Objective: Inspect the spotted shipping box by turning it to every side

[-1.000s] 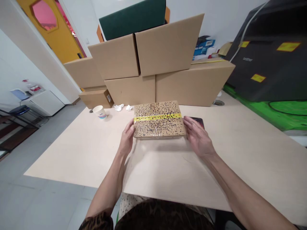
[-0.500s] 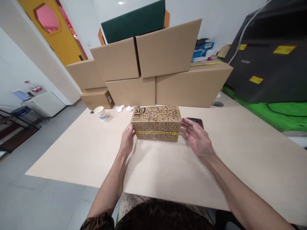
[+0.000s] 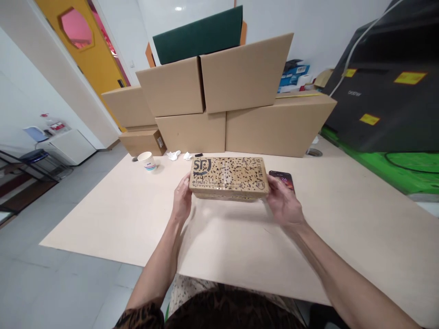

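Between my two hands is a brown cardboard box [image 3: 228, 176], speckled black, with "SF" lettering on its top face. It is tilted so that the top face turns toward me. My left hand [image 3: 181, 198] grips its left end, the fingers partly hidden behind it. At the right end my right hand [image 3: 284, 201] presses against the box with its fingers along the side. A phone [image 3: 286, 179] with a lit screen lies on the table just behind my right hand.
Large cardboard boxes [image 3: 264, 130] are stacked along the table's [image 3: 113, 214] far edge, topped by a dark green box [image 3: 199, 39]. A paper cup [image 3: 147, 161] and crumpled tissues [image 3: 173, 155] stand before them. A dark machine [image 3: 384, 91] on green material is at the right.
The box has tipped toward me, so more of its top and less of its front shows. My right hand has closed in from beside the right end to touch it.
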A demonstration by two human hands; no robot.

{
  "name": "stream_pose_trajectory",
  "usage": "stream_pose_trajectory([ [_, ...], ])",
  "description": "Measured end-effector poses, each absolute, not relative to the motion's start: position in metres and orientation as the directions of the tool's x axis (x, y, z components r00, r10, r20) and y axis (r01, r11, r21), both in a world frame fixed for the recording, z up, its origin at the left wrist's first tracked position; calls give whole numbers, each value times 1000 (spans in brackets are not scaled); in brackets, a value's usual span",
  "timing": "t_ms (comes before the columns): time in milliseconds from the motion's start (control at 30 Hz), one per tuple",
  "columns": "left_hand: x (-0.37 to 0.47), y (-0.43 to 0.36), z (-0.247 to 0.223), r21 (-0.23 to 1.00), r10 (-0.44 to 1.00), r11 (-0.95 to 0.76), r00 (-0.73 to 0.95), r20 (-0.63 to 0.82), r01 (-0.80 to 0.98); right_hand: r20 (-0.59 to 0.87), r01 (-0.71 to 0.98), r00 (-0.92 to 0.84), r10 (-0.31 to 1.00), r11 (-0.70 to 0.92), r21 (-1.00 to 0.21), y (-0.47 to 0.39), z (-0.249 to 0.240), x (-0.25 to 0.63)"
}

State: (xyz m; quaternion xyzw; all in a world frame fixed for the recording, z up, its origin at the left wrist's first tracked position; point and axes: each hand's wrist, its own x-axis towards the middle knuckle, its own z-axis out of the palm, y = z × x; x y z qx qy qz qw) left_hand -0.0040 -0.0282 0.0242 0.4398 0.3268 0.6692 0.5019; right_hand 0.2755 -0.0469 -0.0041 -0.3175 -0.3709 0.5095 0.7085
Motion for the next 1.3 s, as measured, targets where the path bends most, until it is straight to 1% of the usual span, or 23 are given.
stream_pose_trajectory([
  [100,-5,-31,29,841,937,-348,-133,322,-415,193,-499,207,959,273,-822,-49,-1,279],
  [167,-7,-30,29,841,941,-338,-151,302,-423,155,-513,212,965,245,-823,-50,1,280],
  [367,-6,-22,19,878,966,-175,-248,67,-446,42,-513,229,972,158,-844,-48,-4,275],
  [400,-5,-22,18,890,971,-138,-237,35,-435,22,-505,228,973,137,-852,-47,-6,274],
  [467,-2,-23,18,914,987,-53,-160,-13,-403,-22,-487,218,976,89,-869,-46,-9,272],
  [533,0,-26,20,925,997,-2,-77,-29,-380,-46,-481,202,978,58,-875,-47,-9,271],
  [600,0,-29,24,923,999,-7,-49,-13,-386,-26,-495,198,980,77,-865,-48,-7,271],
  [733,-6,-30,29,886,991,-134,-68,116,-444,67,-566,218,974,181,-804,-51,3,276],
  [800,-10,-29,29,856,980,-198,-111,165,-477,78,-596,221,972,198,-778,-50,5,280],
  [900,-12,-25,25,850,966,-240,-206,159,-468,62,-605,228,972,192,-773,-48,4,282],
  [967,-11,-24,23,877,965,-221,-225,134,-427,54,-591,235,971,186,-785,-47,1,282],
  [1067,-7,-25,23,908,973,-206,-178,150,-365,51,-568,249,967,188,-801,-47,-2,278],
  [1167,-5,-28,25,899,970,-235,-143,195,-369,76,-536,252,965,205,-819,-49,-1,276],
  [1300,-8,-28,25,904,972,-230,-135,194,-359,96,-501,233,968,204,-841,-52,3,276],
])
